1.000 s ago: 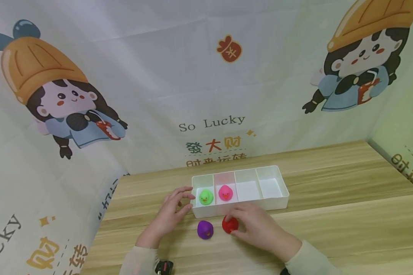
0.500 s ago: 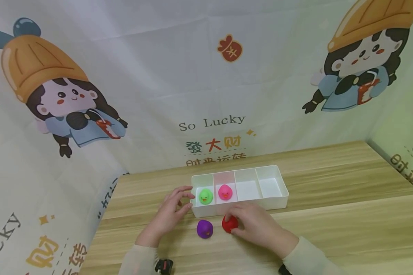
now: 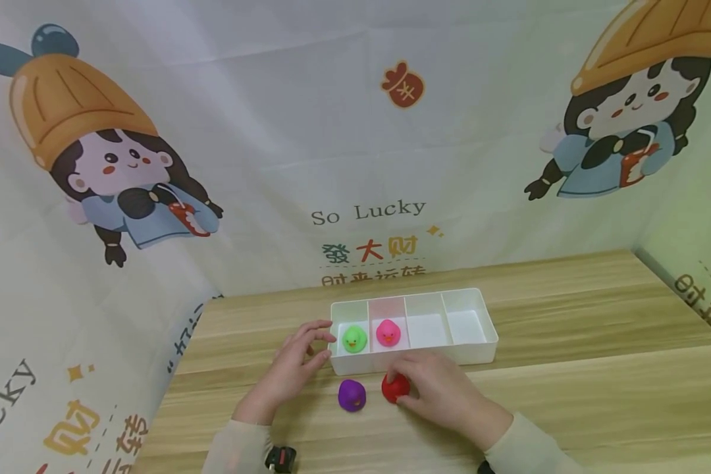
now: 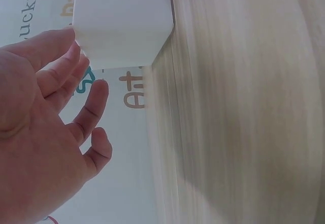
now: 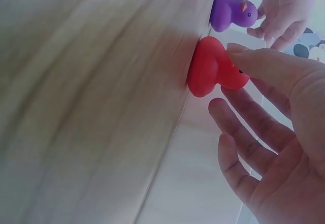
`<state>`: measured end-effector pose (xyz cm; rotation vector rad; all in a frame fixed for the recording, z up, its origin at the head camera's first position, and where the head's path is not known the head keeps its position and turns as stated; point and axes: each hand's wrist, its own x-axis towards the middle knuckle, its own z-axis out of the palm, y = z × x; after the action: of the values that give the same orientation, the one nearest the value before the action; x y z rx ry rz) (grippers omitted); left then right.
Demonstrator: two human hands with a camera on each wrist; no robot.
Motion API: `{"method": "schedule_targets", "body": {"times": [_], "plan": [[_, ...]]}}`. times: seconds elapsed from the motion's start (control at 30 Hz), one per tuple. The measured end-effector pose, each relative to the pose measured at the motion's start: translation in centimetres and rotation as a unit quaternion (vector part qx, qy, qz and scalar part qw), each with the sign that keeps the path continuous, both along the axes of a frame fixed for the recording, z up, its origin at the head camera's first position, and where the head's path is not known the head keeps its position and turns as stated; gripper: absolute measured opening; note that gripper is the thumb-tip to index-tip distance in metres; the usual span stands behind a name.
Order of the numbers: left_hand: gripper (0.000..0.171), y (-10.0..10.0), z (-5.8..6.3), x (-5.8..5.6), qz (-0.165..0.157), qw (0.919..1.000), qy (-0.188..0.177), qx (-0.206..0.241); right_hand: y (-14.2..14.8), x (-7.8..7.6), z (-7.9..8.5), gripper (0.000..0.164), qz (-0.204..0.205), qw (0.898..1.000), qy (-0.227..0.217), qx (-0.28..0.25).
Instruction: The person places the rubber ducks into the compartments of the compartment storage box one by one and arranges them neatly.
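My right hand [image 3: 447, 395] pinches a red rubber duck [image 3: 393, 391] by its head, between thumb and fingers. In the right wrist view the red duck [image 5: 205, 71] sits on the table with its base against the wood. Left of it stands a purple rubber duck [image 3: 351, 397], held by neither hand. My left hand [image 3: 293, 365] has loosely bent, spread fingers, with the fingertips right at the left end of a white divided box [image 3: 415, 357]. Inside the box, a green duck [image 3: 354, 340] occupies the leftmost compartment and a pink duck [image 3: 388, 334] the one beside it.
The box's two right compartments [image 3: 465, 322] show bare white floors. Wood-grain table [image 3: 580, 368] extends around everything. Behind it hangs a pale printed cloth [image 3: 308, 131], and more cloth stands at both sides.
The head view has shifted very slightly. Both hands, the box and the ducks keep the same places.
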<state>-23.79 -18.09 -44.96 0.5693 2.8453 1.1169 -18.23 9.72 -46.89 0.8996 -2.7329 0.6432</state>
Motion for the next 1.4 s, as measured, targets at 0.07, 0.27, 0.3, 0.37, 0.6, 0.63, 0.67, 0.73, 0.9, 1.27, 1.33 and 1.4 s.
{"method": "schedule_targets", "body": {"times": [0.07, 0.27, 0.3, 0.37, 0.6, 0.63, 0.67, 0.73, 0.9, 1.27, 1.33, 1.4], "plan": [[0.017, 0.0, 0.0, 0.0, 0.0, 1.0, 0.002, 0.0, 0.0, 0.0, 0.0, 0.025, 0.001, 1.0, 0.002, -0.001], [0.017, 0.1, -0.1, 0.1, 0.0, 1.0, 0.009, 0.004, 0.1, 0.0, 0.2, 0.024, 0.002, 1.0, -0.003, -0.008], [0.017, 0.1, 0.0, 0.1, 0.0, 0.9999, 0.01, 0.005, 0.1, 0.1, 0.2, 0.024, 0.002, 1.0, -0.003, -0.008], [0.017, 0.1, 0.0, 0.1, -0.002, 0.9999, 0.013, 0.006, 0.2, 0.2, 0.3, 0.024, 0.004, 1.0, -0.002, -0.011], [0.016, 0.1, 0.2, 0.2, -0.002, 0.9999, 0.012, 0.006, 0.4, 0.5, 0.8, 0.024, 0.005, 1.0, -0.005, -0.025], [0.016, 0.0, 0.2, 0.2, -0.002, 0.9999, 0.012, 0.006, 0.5, 0.5, 0.9, 0.024, 0.005, 1.0, -0.004, -0.025], [0.016, 0.0, 0.1, 0.2, -0.002, 0.9999, 0.011, 0.006, 0.5, 0.5, 0.9, 0.024, 0.005, 1.0, -0.004, -0.026], [0.016, 0.0, 0.1, 0.1, -0.003, 0.9999, 0.011, 0.007, 0.5, 0.6, 1.1, 0.024, 0.004, 1.0, -0.001, -0.026], [0.016, 0.0, -0.1, 0.1, -0.005, 0.9998, 0.015, 0.008, 0.8, 0.8, 1.4, 0.025, -0.002, 1.0, 0.018, -0.025], [0.017, 0.2, 0.0, 0.2, 0.001, 0.9999, 0.004, 0.01, 0.8, 1.6, 2.6, 0.025, -0.006, 0.998, 0.046, -0.041], [0.017, 0.2, 0.1, 0.3, 0.003, 1.0, 0.003, 0.009, 0.8, 1.6, 2.8, 0.025, -0.006, 0.998, 0.053, -0.044], [0.017, 0.1, 0.1, 0.3, 0.004, 1.0, 0.001, 0.008, 0.9, 1.5, 2.9, 0.025, -0.007, 0.997, 0.062, -0.045]]}}
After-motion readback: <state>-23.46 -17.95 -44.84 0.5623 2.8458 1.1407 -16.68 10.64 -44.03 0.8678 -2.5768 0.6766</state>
